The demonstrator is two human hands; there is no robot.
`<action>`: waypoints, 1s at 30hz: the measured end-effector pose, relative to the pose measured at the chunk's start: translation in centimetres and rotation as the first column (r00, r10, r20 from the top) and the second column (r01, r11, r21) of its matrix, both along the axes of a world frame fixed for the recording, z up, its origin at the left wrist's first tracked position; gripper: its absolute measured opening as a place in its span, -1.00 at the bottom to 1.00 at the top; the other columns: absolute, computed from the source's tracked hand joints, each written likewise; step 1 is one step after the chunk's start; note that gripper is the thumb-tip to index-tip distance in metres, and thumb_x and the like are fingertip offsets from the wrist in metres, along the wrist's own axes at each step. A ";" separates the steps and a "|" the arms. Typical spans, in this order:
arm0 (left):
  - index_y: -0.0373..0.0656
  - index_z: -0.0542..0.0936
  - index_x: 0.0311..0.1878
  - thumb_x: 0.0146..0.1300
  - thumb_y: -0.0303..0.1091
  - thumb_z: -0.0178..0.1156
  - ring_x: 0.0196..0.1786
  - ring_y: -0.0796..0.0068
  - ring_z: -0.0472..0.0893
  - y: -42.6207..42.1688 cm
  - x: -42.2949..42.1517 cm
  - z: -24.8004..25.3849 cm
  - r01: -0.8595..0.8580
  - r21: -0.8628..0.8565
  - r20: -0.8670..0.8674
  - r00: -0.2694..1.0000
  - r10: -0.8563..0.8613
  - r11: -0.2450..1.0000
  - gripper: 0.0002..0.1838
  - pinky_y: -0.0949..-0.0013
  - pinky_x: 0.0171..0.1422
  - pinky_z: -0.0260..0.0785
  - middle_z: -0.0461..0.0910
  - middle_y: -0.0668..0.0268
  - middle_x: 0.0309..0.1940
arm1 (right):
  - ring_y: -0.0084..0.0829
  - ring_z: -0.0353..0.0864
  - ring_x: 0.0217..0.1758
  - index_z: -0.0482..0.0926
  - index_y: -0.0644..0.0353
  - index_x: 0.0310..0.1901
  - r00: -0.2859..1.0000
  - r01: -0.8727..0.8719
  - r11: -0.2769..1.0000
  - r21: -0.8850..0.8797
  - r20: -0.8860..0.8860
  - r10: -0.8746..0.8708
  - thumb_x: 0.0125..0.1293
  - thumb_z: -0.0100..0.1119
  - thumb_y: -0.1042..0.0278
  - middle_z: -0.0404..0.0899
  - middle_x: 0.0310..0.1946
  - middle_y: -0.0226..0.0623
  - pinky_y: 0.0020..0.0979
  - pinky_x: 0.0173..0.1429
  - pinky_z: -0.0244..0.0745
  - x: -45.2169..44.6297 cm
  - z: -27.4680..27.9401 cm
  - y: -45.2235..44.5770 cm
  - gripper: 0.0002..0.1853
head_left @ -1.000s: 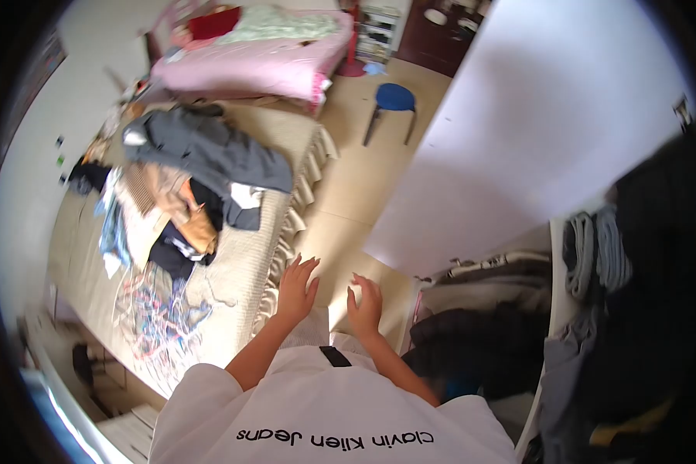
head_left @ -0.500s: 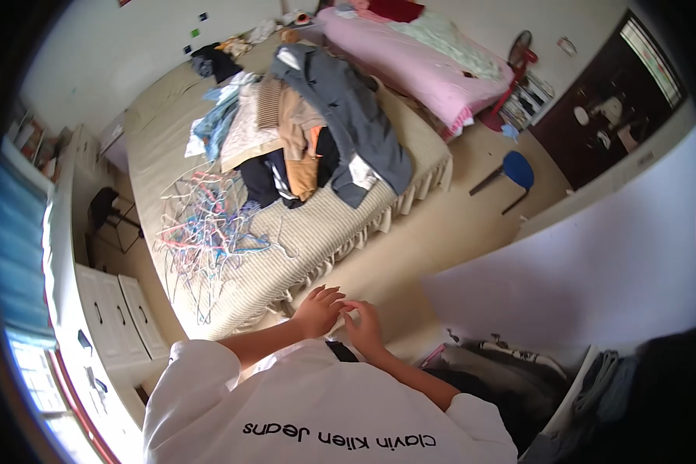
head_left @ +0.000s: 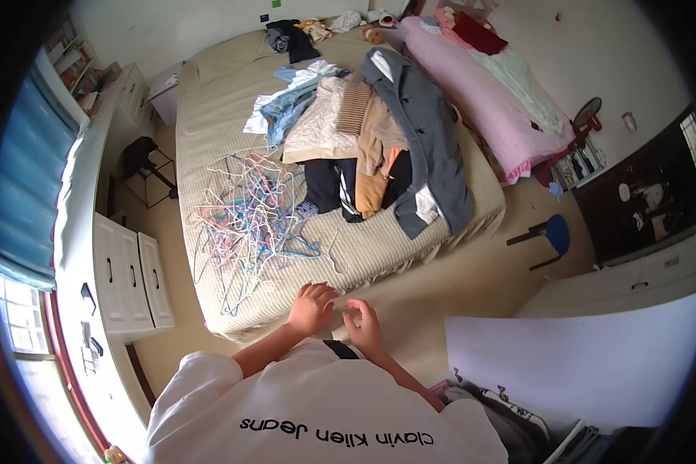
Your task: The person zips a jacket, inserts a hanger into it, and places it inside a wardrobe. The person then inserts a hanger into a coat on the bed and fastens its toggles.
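Note:
My left hand point(head_left: 311, 307) is in front of my waist, palm down, with its fingers stretched out and holding nothing. Beside it, a small gap away, my right hand point(head_left: 361, 325) has its fingers loosely curled and parted, with no object visible in it. Beyond both hands is the bed point(head_left: 286, 290). On its near left part lies a tangled heap of hangers point(head_left: 255, 216) in white, pink and blue. To the right of the heap are piled clothes point(head_left: 325, 127), with a long grey coat point(head_left: 433, 139) along their right side.
White cabinets point(head_left: 124, 271) and a dark chair point(head_left: 143, 162) stand to the left. A pink-covered bed point(head_left: 472, 100) is at the back right, and a blue stool point(head_left: 557, 233) stands on the floor. A pale panel point(head_left: 564, 363) and hanging clothes point(head_left: 510, 410) are close on my right.
My hands, which were touching or overlapping, have moved apart. The view has turned left, so the bed and its contents appear farther right.

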State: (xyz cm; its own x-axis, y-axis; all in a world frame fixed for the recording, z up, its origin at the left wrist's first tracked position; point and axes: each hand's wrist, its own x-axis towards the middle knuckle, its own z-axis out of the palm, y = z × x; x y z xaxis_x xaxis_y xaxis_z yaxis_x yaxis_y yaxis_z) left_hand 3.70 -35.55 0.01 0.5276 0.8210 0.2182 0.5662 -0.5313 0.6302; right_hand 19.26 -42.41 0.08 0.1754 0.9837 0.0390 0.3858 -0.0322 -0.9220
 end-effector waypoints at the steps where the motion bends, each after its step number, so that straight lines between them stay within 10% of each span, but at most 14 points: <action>1: -0.08 0.57 -0.14 0.00 -0.44 0.18 0.07 0.27 0.49 1.2 -0.7 -0.2 -0.010 0.024 0.004 1.000 0.010 1.000 -0.71 0.12 0.22 0.25 0.55 0.30 -0.14 | -0.25 0.53 -0.12 0.46 0.21 -0.04 1.000 -0.023 1.000 -0.005 -0.003 0.023 0.12 0.17 0.48 0.55 -0.21 -0.20 -0.31 -0.07 0.42 -0.7 0.0 1.1 -0.67; 15: -0.10 0.57 -0.15 0.06 -0.43 0.17 -0.01 0.24 0.50 11.0 -8.5 0.6 -0.182 0.112 -0.020 0.982 0.186 0.977 -0.77 0.11 0.19 0.22 0.55 0.26 -0.17 | -0.40 0.53 -0.03 0.43 0.26 -0.02 0.981 -0.167 0.986 -0.007 -0.098 0.165 0.17 0.11 0.56 0.52 -0.09 -0.22 -0.45 -0.13 0.46 -9.3 -2.4 13.2 -0.69; 30: 0.01 0.62 -0.25 0.09 -0.44 0.17 -0.17 0.29 0.52 12.2 -8.3 0.4 -0.669 0.051 -0.089 0.737 0.670 0.742 -0.84 0.02 0.31 0.12 0.53 0.36 -0.38 | -0.58 0.50 -0.33 0.49 0.17 -0.13 0.912 -0.398 0.917 -0.040 -0.130 0.390 0.09 0.17 0.60 0.50 -0.41 -0.43 -0.55 -0.28 0.40 -2.2 -1.3 21.2 -0.72</action>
State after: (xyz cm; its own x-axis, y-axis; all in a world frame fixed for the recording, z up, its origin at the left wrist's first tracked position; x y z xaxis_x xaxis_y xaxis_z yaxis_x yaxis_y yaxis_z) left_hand -4.58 -23.30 0.39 -0.1385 0.9674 0.2120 0.8356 -0.0008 0.5493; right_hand 17.02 -21.25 -1.20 -0.2274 0.9735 -0.0239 0.2695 0.0393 -0.9622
